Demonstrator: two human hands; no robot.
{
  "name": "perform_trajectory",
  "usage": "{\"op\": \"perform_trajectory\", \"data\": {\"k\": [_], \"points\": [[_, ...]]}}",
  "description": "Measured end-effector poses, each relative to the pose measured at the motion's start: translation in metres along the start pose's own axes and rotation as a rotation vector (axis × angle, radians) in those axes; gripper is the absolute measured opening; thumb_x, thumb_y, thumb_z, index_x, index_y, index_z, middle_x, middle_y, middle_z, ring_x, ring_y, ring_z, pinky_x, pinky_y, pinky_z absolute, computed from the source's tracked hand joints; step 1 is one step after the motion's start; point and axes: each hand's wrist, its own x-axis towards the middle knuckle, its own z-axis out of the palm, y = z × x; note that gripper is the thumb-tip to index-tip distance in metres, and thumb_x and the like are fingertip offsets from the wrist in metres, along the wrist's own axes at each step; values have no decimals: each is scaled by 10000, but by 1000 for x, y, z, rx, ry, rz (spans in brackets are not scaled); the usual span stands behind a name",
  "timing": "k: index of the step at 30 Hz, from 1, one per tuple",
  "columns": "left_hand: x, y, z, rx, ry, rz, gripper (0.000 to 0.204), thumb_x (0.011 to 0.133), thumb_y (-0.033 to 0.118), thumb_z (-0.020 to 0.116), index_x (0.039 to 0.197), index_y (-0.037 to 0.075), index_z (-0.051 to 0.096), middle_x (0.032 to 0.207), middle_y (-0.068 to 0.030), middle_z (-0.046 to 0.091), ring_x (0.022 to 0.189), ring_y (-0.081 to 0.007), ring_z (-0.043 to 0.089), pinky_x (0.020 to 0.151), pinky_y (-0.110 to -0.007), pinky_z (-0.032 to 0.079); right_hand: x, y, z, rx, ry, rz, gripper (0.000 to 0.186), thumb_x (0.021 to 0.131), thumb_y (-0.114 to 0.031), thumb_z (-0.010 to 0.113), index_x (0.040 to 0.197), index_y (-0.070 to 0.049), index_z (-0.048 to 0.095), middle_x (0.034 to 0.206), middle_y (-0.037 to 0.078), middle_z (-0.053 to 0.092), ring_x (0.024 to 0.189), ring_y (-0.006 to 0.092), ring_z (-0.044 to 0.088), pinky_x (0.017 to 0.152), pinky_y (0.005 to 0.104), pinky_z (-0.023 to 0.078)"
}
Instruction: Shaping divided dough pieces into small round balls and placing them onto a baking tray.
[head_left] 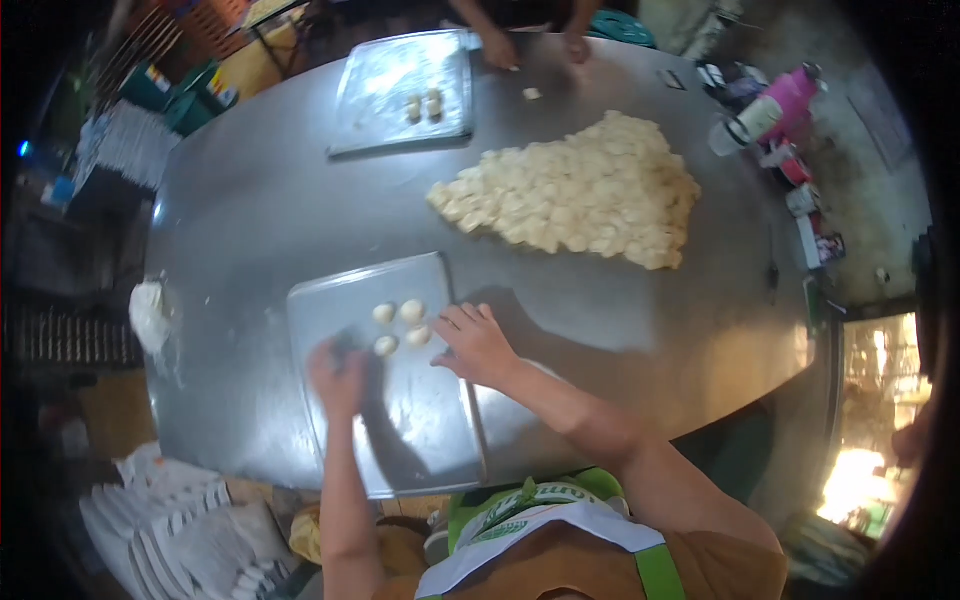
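Observation:
Several round dough balls (412, 312) sit close together on a metal baking tray (420, 430) in front of me. My right hand (472, 343) is over the tray's right edge, beside the nearest dough ball (418, 334). Its fingers are apart, with nothing visible in them; I cannot tell whether the fingertips touch that ball. On the left side of the tray is my left hand (338, 376), smeared by motion, so its fingers and anything in them cannot be made out. A large pile of cut dough pieces (590, 190) covers the table's far right part.
The metal table (240, 230) curves around the tray. Across it, another person's hands (500, 50) work near a second tray (400, 75) holding a few dough balls. A white plastic bag (150, 316) lies at the left edge; a pink bottle (797, 92) stands far right.

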Motion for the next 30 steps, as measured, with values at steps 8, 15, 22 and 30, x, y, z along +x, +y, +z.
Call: {"op": "perform_trajectory", "data": {"k": [8,15,22,30], "points": [[-6,-58,-28,235,-15,-744,656,954,530,588,1292,-33,610,1289,-272,631,1195,-425,601,1009,-514,465,-69,199,-115,-148,212,360,104,925,-141,657,951,-43,631,1001,147,607,941,389,581,828,477,466],[83,249,101,-88,206,417,196,918,138,695,1093,58,731,1036,-143,729,987,-328,679,882,-430,507,12,307,-212,63,102,613,205,935,-132,671,1077,-19,576,1055,188,577,951,367,592,816,416,481],[163,446,234,124,0,740,399,861,97,711,1254,135,651,1154,-123,701,1031,-335,631,923,-471,460,-148,214,-190,332,150,601,182,945,-160,705,1024,-45,589,868,111,585,749,206,589,678,350,487],[22,306,156,-585,-377,299,237,979,160,609,1147,8,680,985,-167,691,937,-290,647,831,-401,501,-328,87,-174,270,287,1041,215,910,-169,723,1072,-87,607,1037,142,635,914,271,636,794,406,518]]}}
